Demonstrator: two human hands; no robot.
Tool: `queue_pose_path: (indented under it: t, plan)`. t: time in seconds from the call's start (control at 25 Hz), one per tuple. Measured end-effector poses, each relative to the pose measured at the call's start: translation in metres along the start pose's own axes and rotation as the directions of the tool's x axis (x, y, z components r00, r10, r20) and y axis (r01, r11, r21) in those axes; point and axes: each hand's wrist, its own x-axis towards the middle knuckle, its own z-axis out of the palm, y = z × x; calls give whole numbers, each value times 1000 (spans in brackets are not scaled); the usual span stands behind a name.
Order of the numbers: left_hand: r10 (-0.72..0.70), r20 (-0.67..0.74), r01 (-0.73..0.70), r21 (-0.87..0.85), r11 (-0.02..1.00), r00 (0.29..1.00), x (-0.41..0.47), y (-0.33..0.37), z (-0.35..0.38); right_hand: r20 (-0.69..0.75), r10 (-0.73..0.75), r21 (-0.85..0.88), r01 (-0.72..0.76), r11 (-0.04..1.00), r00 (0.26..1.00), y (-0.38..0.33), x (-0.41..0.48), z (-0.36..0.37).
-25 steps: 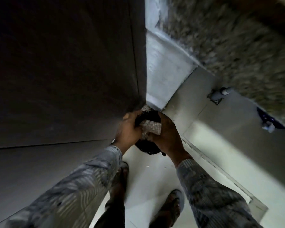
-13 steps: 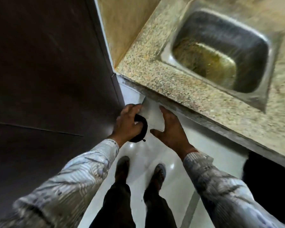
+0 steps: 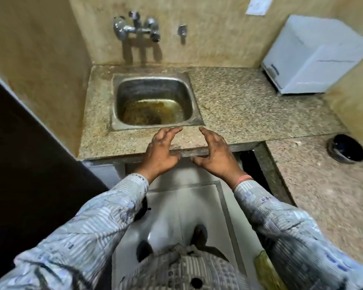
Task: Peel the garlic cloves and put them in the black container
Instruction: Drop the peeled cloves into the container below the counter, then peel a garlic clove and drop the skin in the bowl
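- A person stands in front of the stone counter with both arms stretched forward.
- The left hand hovers over the counter's front edge. Its fingers are spread and loosely bent, and it holds nothing.
- The right hand is near it, also relaxed and holding nothing. The two hands do not touch.
- Behind the hands is a steel sink with brownish water in it.
- The black container sits on the speckled surface to the right, well apart from both hands.
- A white box stands in the back right corner.
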Motion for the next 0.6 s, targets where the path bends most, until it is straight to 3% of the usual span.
queue_pose_path:
  t: [0.32,0.6]
  plan:
    - [313,172,-323,37,946,934,84,126,80,-264,251,37,-250,968,931,112,-62,-97]
    - [433,291,-437,-52,898,853,129,246,213,-357,412,76,-414,907,838,235,-113,-172]
